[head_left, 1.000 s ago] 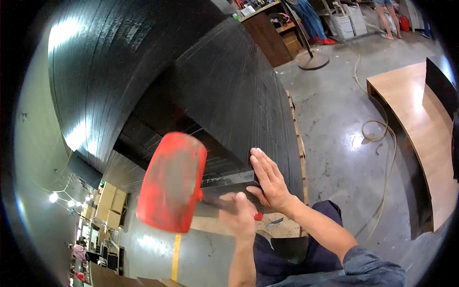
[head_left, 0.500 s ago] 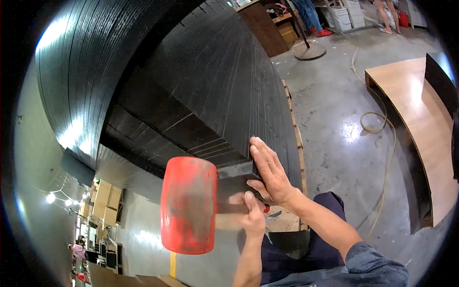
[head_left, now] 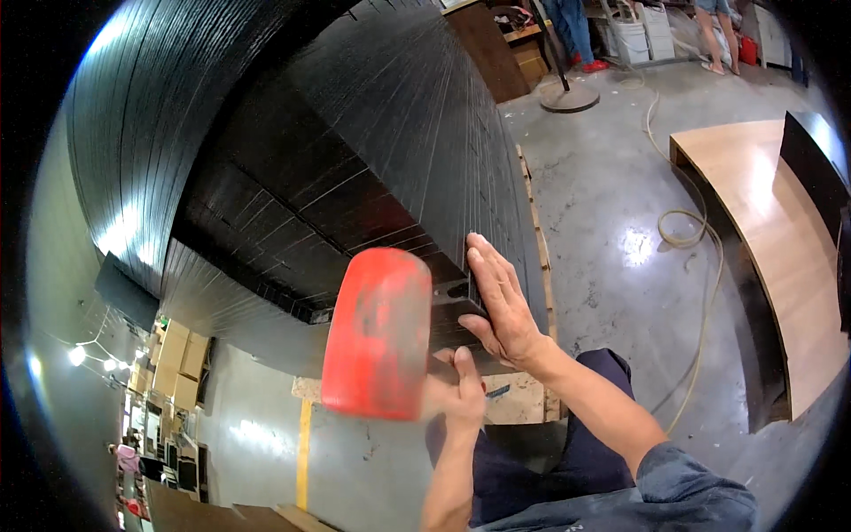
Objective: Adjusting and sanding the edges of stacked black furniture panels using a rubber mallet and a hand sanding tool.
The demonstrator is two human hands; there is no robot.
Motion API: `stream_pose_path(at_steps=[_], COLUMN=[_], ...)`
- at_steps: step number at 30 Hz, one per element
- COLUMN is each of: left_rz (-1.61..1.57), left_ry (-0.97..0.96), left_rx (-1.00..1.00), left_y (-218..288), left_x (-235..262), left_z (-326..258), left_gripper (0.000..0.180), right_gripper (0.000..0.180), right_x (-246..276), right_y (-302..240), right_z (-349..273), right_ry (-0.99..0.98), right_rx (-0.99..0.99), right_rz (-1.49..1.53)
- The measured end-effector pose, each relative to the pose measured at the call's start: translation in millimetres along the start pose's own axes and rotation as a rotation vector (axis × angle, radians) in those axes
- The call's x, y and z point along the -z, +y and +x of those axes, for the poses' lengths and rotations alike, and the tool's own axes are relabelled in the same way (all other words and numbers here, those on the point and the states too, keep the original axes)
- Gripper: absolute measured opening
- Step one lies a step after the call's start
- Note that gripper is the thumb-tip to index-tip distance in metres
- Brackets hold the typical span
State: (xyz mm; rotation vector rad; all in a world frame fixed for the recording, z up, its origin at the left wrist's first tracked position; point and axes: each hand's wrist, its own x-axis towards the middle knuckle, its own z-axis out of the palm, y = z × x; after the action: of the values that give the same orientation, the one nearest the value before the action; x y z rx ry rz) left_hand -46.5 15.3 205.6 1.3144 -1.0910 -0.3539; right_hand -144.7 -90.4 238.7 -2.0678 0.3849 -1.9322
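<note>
My left hand (head_left: 459,386) is wrapped round the short handle of a mallet with a large, scuffed red head (head_left: 377,335), partly smeared by motion. The head hangs close in front of a stack of black-coated panels (head_left: 372,191). My right hand (head_left: 503,306) lies with fingers stretched out along the side edge of the panels, at the near corner. Its thumb is spread out below the corner. The mallet head hides part of the stack's near face, so whether it touches the panels I cannot tell.
A wooden pallet (head_left: 530,395) lies under the stack. On the right stands a curved panel piece with a wood-coloured top (head_left: 736,213). A pale hose (head_left: 687,232) runs over the floor. Two people's legs (head_left: 572,35) show at the back. Cardboard boxes (head_left: 182,355) stand at left.
The mallet head has moved up and to the right, closer to the panel corner, and tilted. My right hand stays against the panel edge; the view has shifted slightly.
</note>
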Motion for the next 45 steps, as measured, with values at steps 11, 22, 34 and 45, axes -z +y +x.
stream_pose_path(at_steps=[11, 22, 34, 45], left_rz=[0.087, 0.232, 0.082, 0.137], left_ry=[-0.02, 0.056, 0.05, -0.252], left_rx=[-0.141, -0.173, -0.126, -0.253], left_y=[-26.6, -22.3, 14.2, 63.0], left_x=[8.5, 16.4, 21.9, 12.7], left_z=[2.4, 1.4, -38.0, -66.7], left_gripper=[0.031, 0.027, 0.014, 0.046], right_gripper=[0.084, 0.071, 0.069, 0.013], right_x=[-3.1, -3.2, 20.5, 33.9], right_y=[-0.7, 1.1, -35.7, -111.1], right_z=[-2.4, -3.3, -13.7, -24.8], right_ry=[-0.001, -0.04, -0.069, 0.352], right_rx=[0.01, 0.015, -0.24, -0.692], right_rz=[-0.009, -0.013, 0.125, 0.398])
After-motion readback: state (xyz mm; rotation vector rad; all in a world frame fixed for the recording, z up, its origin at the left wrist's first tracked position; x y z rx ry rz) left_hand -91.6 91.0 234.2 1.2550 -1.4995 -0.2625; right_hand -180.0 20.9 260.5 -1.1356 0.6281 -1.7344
